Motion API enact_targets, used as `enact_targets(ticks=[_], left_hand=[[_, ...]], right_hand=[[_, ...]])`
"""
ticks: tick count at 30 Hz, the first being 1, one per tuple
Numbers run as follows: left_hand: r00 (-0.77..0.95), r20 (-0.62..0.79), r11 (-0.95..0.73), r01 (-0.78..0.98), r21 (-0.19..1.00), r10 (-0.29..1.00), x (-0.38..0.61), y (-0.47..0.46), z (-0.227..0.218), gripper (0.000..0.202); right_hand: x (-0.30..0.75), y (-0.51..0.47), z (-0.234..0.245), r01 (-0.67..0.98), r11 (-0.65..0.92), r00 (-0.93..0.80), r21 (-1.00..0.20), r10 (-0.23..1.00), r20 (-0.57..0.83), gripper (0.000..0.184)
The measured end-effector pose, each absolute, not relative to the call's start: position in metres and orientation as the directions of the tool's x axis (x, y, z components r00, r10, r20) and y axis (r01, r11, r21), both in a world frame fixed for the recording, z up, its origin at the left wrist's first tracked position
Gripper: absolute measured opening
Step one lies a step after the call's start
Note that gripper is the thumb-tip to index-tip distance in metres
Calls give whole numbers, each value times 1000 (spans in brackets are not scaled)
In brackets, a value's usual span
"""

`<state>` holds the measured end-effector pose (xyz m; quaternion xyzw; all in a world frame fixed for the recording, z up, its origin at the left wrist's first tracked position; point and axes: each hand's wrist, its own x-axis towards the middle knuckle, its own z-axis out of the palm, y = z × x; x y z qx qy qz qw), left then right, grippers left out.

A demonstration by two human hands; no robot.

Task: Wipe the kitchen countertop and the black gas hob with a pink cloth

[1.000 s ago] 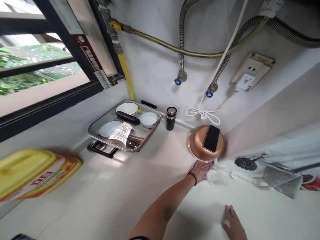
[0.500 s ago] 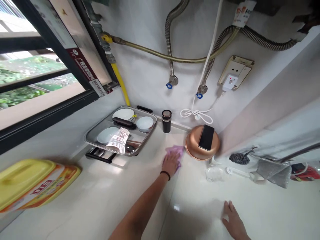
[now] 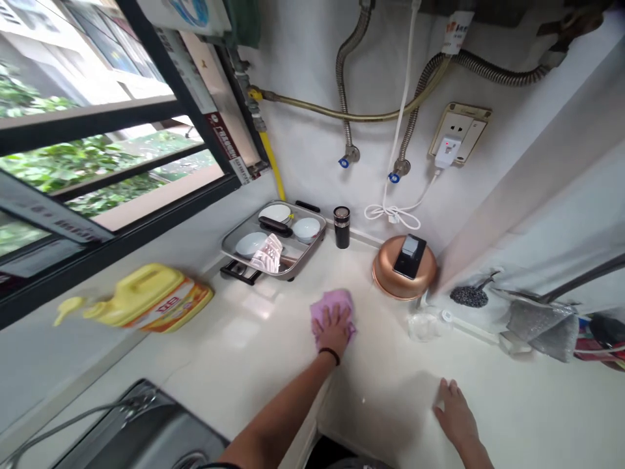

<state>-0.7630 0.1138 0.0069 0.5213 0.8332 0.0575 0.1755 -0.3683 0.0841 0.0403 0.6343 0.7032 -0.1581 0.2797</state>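
Observation:
A crumpled purple cloth (image 3: pixel 333 307) lies on the white countertop (image 3: pixel 273 339) under my left hand (image 3: pixel 334 329), whose fingers bear down on it and hold it against the surface. A dark band circles that wrist. My right hand (image 3: pixel 456 413) rests at the lower right with its fingers stretched out and nothing in it, apart from the cloth. Beyond the cloth, to the right, stands a copper-coloured pan (image 3: pixel 388 260), upside down, with a black phone (image 3: pixel 409 256) on its base.
A glass-lidded electric pan (image 3: pixel 297 264) holding white bowls and a black tumbler (image 3: pixel 342 228) stand at the back. At left are a yellow detergent bottle (image 3: pixel 161 299) and a sink (image 3: pixel 141 430). A clear plastic item (image 3: pixel 424 326) and a scrubber (image 3: pixel 469 296) sit right.
My left hand has drawn the cloth nearer to me, away from the copper pan. My right hand stays on the counter. The view has shifted, bringing the sink into sight.

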Motion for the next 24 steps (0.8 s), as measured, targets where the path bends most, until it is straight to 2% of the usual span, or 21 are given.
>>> enact_targets(ticks=[3, 6, 9, 11, 14, 18, 21, 24], left_hand=[[-159, -273, 261, 881, 395, 949, -683, 82, 1, 63], [187, -151, -81, 845, 528, 971, -607, 48, -13, 60], [344, -7, -291, 804, 518, 939, -566, 31, -29, 55], [339, 53, -323, 821, 472, 939, -570, 33, -35, 54], [179, 28, -174, 884, 434, 983, -621, 53, -29, 55], [-184, -93, 205, 905, 373, 979, -741, 65, -12, 58], [-441, -77, 441, 841, 312, 894, -836, 38, -2, 60], [-710, -81, 700, 657, 281, 699, -908, -7, 5, 61]], right_hand=[[-360, 86, 36, 973, 196, -96, 121, 823, -559, 70], [-347, 86, 24, 961, 259, -173, 102, 843, -509, 66], [-334, 87, 8, 947, 309, -235, 89, 855, -462, 64], [-327, 88, -1, 938, 333, -255, 98, 853, -456, 64], [-321, 89, -9, 933, 340, -245, 121, 844, -477, 66], [-316, 90, -13, 939, 319, -218, 128, 840, -497, 70], [-312, 91, -14, 948, 306, -224, 90, 840, -495, 71], [-307, 90, -16, 954, 299, -254, 22, 843, -473, 74]])
